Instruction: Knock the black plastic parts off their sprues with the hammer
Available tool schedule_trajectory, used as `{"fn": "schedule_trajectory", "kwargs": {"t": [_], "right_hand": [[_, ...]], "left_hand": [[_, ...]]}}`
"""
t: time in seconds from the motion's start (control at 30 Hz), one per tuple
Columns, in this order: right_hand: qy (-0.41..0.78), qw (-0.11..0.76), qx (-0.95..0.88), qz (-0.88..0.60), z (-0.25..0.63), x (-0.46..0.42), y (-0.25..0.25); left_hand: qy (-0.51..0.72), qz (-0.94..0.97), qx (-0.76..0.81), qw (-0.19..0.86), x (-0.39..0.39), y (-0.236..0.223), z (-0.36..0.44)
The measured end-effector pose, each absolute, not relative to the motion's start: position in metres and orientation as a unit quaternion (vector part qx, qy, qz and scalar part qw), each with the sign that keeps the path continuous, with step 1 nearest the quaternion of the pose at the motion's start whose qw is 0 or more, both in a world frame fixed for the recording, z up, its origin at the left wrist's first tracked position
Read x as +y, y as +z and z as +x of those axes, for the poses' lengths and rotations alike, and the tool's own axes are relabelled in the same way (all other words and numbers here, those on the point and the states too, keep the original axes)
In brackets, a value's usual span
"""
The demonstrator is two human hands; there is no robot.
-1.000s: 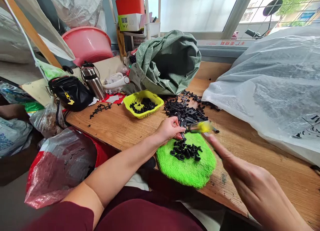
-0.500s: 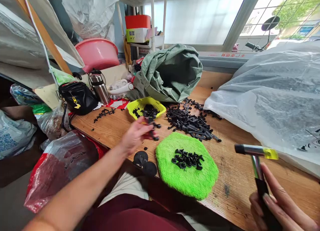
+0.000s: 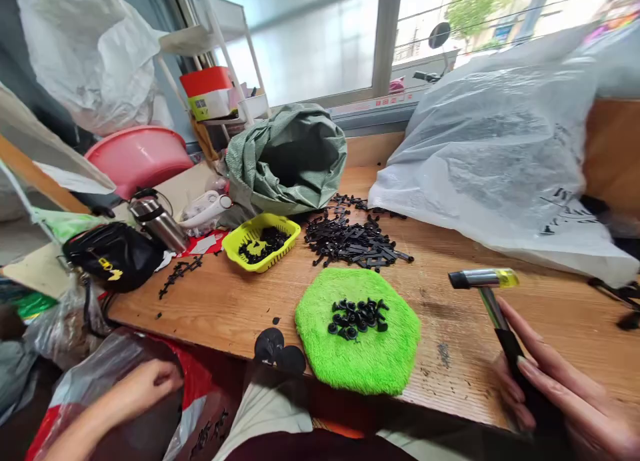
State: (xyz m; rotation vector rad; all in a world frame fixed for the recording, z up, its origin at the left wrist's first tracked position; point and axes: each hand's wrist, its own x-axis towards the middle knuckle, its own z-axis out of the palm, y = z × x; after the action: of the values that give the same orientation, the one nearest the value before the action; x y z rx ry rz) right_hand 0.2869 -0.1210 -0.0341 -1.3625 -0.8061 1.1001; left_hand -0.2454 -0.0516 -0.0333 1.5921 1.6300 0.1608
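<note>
My right hand (image 3: pixel 550 394) grips the black handle of a small hammer (image 3: pixel 483 279) with a chrome and yellow head, held above the wooden table (image 3: pixel 220 301) at the right. My left hand (image 3: pixel 145 383) is down below the table's left edge, fingers curled at the mouth of a clear and red plastic bag (image 3: pixel 125 408); what it holds is hidden. A green fuzzy pad (image 3: pixel 360 351) at the front edge carries a small heap of black round plastic parts (image 3: pixel 357 314). Behind it lies a pile of black plastic strips (image 3: pixel 350 238).
A yellow basket (image 3: pixel 263 241) with black parts sits left of the pile. Behind stand a green woven sack (image 3: pixel 287 158), a large clear bag (image 3: pixel 500 154), a steel flask (image 3: pixel 160 224), a black pouch (image 3: pixel 110 254) and a pink basin (image 3: pixel 135 158).
My left hand left the pad, swung past the basket with black parts and dropped to the bag below the table. The hammer lifted off the pad and moved right. The view panned right.
</note>
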Motion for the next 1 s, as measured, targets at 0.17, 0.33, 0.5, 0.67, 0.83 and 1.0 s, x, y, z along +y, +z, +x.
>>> {"fn": "schedule_trajectory", "kwargs": {"t": [0.17, 0.33, 0.5, 0.67, 0.83, 1.0], "right_hand": [[0.478, 0.583, -0.361, -0.549, 0.288, -0.121, -0.034], [0.471, 0.615, -0.329, -0.54, 0.287, -0.125, -0.034], [0.478, 0.636, -0.305, -0.524, 0.288, -0.126, -0.033], [0.511, 0.647, -0.271, -0.497, 0.289, -0.126, -0.03], [0.507, 0.659, -0.264, -0.489, 0.289, -0.126, -0.033], [0.497, 0.662, -0.276, -0.488, 0.29, -0.126, -0.037]], "left_hand": [[0.181, 0.782, 0.468, 0.369, 0.012, 0.05, -0.091], [0.206, 0.899, 0.339, 0.184, 0.086, 0.045, 0.055], [0.071, 0.908, 0.407, 0.068, 0.112, 0.025, 0.112], [0.043, 0.904, 0.421, 0.061, 0.114, 0.021, 0.103], [0.011, 0.921, 0.389, 0.029, 0.115, 0.018, 0.096], [-0.006, 0.934, 0.356, 0.011, 0.112, 0.019, 0.103]]}}
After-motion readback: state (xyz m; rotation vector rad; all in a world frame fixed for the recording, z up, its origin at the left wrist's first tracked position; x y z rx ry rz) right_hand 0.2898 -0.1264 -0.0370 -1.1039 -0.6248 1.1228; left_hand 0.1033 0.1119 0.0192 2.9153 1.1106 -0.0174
